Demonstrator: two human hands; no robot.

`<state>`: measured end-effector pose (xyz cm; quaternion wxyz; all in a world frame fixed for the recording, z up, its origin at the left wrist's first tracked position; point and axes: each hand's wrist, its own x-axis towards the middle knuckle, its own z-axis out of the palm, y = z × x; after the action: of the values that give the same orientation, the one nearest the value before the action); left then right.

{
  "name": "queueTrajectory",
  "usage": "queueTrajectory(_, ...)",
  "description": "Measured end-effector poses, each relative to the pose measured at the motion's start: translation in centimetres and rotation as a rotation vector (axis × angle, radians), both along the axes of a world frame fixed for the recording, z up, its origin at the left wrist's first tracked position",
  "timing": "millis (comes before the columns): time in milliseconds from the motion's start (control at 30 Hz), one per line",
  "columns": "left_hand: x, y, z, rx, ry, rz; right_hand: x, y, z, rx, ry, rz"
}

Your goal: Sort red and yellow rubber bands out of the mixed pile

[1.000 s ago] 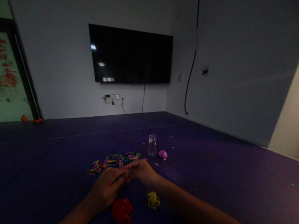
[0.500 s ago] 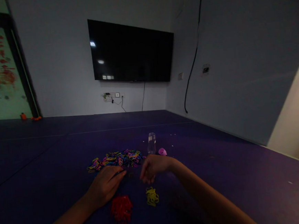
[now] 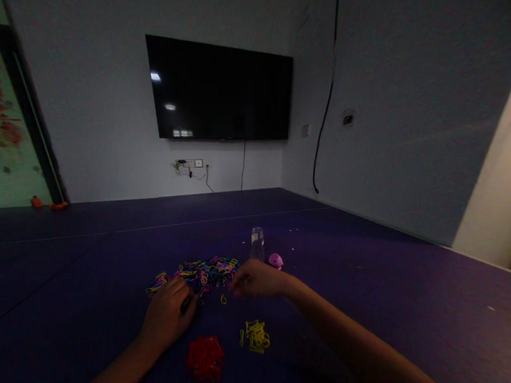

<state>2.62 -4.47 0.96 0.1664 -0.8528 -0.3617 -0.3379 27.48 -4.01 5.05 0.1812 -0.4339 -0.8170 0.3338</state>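
A mixed heap of small coloured loops (image 3: 212, 268), resembling rubber bands, lies on the purple surface. My left hand (image 3: 170, 310) rests at the heap's near left side, fingers curled and thumb tip close to the forefinger; whatever is between them is hidden. To the right of the heap hovers my right hand (image 3: 256, 279), its slightly blurred fingers bent downward and apart, holding nothing visible. A single yellow loop (image 3: 223, 298) lies just left of its fingertips. Nearer to me are a pile of red loops (image 3: 205, 359) and a smaller pile of yellow loops (image 3: 257, 336).
Behind my right hand stands a clear bottle (image 3: 257, 243), with a pink cap-like piece (image 3: 276, 261) beside it. White specks dot the purple surface (image 3: 379, 300). A television (image 3: 223, 88) hangs on the far wall, and a black cable (image 3: 326, 112) runs down the right wall.
My right hand has moved up and left, away from the yellow pile. One more yellow loop now lies left of that pile. My left hand has drawn left, its fingers more curled.
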Motion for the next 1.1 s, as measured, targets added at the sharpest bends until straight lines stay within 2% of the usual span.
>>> queueTrajectory(67,-0.1,0.2,-0.1,-0.113,0.003,0.122,-1.1,-0.1,-1.0,0.238,0.001,0.095)
queueTrajectory(133,-0.1,0.2,0.0,-0.225,-0.005,0.212,-2.1,-0.3,-1.9,0.377,-0.020,0.183)
queueTrajectory(200,0.0,0.2,0.1,-0.293,-0.019,0.262,-2.7,-0.5,-2.7,0.468,-0.110,0.212)
queueTrajectory(333,0.2,0.0,0.1,-0.298,-0.019,0.274,-2.8,-0.3,-3.6,0.554,-0.233,0.156)
queueTrajectory(567,0.2,0.1,0.0,-0.311,-0.007,0.259,-2.2,0.1,-3.3,0.479,-0.144,0.166)
queueTrajectory(700,0.1,0.2,0.0,-0.295,-0.044,0.264,-2.2,-0.1,-3.0,0.452,-0.133,0.110)
queueTrajectory(867,-0.2,0.8,-0.5,-0.287,-0.109,0.245,-2.4,0.0,-3.4,0.431,-0.138,0.127)
queueTrajectory(1000,-0.5,1.3,-0.9,-0.355,-0.124,0.260,-2.4,0.1,-3.5,0.315,-0.152,0.129)
queueTrajectory(1100,-0.5,1.4,-0.9,-0.386,-0.116,0.259,-1.8,-0.2,-2.4,0.177,-0.167,0.134)
